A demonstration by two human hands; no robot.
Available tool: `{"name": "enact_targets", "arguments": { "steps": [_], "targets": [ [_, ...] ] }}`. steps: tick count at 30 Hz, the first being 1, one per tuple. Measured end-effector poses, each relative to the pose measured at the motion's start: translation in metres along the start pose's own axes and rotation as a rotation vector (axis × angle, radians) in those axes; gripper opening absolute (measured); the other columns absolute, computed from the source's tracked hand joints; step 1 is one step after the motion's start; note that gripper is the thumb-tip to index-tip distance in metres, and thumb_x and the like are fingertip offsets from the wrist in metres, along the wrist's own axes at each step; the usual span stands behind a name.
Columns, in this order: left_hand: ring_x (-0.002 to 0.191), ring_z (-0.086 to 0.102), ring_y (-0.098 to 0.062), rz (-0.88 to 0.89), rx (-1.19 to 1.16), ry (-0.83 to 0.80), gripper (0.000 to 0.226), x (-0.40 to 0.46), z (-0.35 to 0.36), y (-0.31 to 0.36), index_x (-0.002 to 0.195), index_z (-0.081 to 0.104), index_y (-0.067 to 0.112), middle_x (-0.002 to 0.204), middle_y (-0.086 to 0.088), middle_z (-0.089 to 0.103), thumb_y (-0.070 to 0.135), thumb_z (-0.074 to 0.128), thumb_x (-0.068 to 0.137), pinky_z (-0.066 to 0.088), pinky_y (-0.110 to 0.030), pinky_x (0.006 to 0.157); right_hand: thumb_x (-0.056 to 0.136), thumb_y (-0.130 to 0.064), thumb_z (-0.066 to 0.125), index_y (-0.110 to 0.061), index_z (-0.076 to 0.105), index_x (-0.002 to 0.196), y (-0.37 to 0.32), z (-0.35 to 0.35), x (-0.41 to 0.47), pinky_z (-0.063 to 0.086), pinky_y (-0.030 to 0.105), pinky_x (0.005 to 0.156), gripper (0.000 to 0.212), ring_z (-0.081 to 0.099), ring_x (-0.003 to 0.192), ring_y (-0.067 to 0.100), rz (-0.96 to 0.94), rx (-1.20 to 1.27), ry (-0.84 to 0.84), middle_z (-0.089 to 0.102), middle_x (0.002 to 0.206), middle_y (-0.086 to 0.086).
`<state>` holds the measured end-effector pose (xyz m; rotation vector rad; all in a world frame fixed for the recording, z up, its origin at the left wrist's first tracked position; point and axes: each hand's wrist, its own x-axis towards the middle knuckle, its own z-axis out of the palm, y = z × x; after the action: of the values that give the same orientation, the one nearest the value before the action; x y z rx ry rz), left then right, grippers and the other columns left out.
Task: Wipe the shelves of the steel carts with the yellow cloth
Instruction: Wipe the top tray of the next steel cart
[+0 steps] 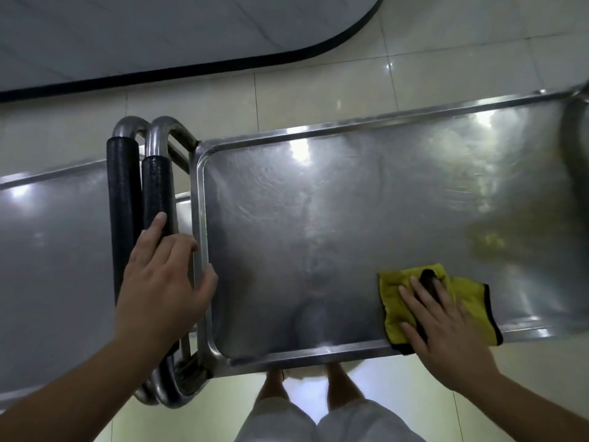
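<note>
yellow cloth (459, 291): near front rim of right steel cart's top shelf (318, 224) | right hand (446, 327): fingers flat, pressing cloth | left hand (165, 282): resting open on padded handle (156, 193) | cloth looks soft, light; palm pressure should hold it, steel seems slick

The right cart's shelf (350, 218) runs off the right edge; the left cart (57, 250) off the left. The right hand (446, 330) hides part of the cloth (468, 291).
</note>
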<state>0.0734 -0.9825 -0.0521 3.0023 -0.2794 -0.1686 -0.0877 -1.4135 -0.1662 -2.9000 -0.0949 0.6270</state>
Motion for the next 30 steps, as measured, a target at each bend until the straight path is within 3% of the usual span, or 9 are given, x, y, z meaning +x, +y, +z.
{"name": "enact_targets", "arguments": {
  "steps": [4,8,11,14,19,24,27,30],
  "targets": [
    [0.161,0.01,-0.023,-0.003,0.019,-0.035,0.046,-0.001,0.0,-0.002,0.118,0.059,0.016,0.127,-0.01,0.067,0.052,0.055,0.09,0.015,-0.05,0.129,0.102,-0.058,0.03,-0.029,0.039,0.159,-0.006,-0.045,0.125,0.036,0.061,0.114,0.065,0.025,0.155,0.033,-0.029,0.047,0.107,0.035,0.167,-0.001],
    [0.161,0.009,-0.022,-0.006,0.035,-0.034,0.045,0.0,0.002,-0.002,0.117,0.06,0.017,0.126,-0.008,0.067,0.053,0.056,0.09,0.016,-0.05,0.129,0.105,-0.058,0.029,-0.029,0.019,0.165,-0.009,-0.112,0.282,0.019,0.058,0.124,0.068,0.004,0.16,0.029,0.112,0.107,0.133,0.011,0.174,-0.003],
    [0.161,0.012,-0.023,-0.019,0.035,-0.028,0.043,0.0,0.004,-0.002,0.115,0.06,0.017,0.123,-0.007,0.067,0.052,0.055,0.09,0.018,-0.049,0.129,0.106,-0.058,0.025,-0.027,0.005,0.166,-0.015,-0.137,0.338,0.009,0.06,0.126,0.071,-0.009,0.159,0.032,0.161,0.139,0.108,-0.002,0.175,-0.002],
    [0.16,0.015,-0.023,-0.024,0.033,-0.017,0.043,0.0,0.003,-0.003,0.115,0.061,0.015,0.122,-0.008,0.068,0.05,0.057,0.09,0.022,-0.051,0.127,0.106,-0.057,0.024,-0.028,0.006,0.167,-0.028,-0.126,0.316,0.014,0.06,0.125,0.07,-0.006,0.16,0.03,0.161,0.119,0.111,0.0,0.175,-0.004],
    [0.16,0.014,-0.022,-0.039,0.017,-0.015,0.043,-0.002,0.002,-0.001,0.116,0.061,0.015,0.126,-0.009,0.068,0.049,0.056,0.091,0.021,-0.049,0.128,0.102,-0.054,0.033,-0.028,0.037,0.161,-0.059,-0.057,0.171,0.037,0.059,0.113,0.065,0.02,0.157,0.031,-0.006,0.105,0.112,0.029,0.169,-0.002],
    [0.16,0.017,-0.025,-0.026,0.012,-0.022,0.042,0.0,0.0,-0.002,0.116,0.061,0.014,0.123,-0.009,0.069,0.048,0.053,0.092,0.02,-0.048,0.128,0.101,-0.052,0.038,-0.03,0.037,0.16,-0.101,0.018,0.011,0.04,0.06,0.111,0.063,0.022,0.158,0.027,-0.138,0.07,0.002,0.025,0.17,-0.008],
    [0.16,0.017,-0.026,-0.015,0.001,-0.031,0.042,0.001,0.0,-0.003,0.115,0.062,0.014,0.123,-0.008,0.069,0.047,0.052,0.092,0.021,-0.053,0.127,0.102,-0.051,0.04,-0.032,0.034,0.16,-0.108,0.012,0.033,0.038,0.058,0.113,0.061,0.023,0.157,0.028,-0.165,0.066,-0.005,0.029,0.169,-0.007],
    [0.16,0.015,-0.025,-0.014,-0.004,-0.032,0.04,0.0,0.0,-0.003,0.117,0.061,0.015,0.125,-0.007,0.068,0.046,0.054,0.092,0.02,-0.053,0.128,0.103,-0.049,0.042,-0.031,0.041,0.158,-0.117,-0.019,0.116,0.037,0.057,0.113,0.058,0.027,0.155,0.029,-0.187,0.062,0.09,0.037,0.165,-0.004]
  ]
}}
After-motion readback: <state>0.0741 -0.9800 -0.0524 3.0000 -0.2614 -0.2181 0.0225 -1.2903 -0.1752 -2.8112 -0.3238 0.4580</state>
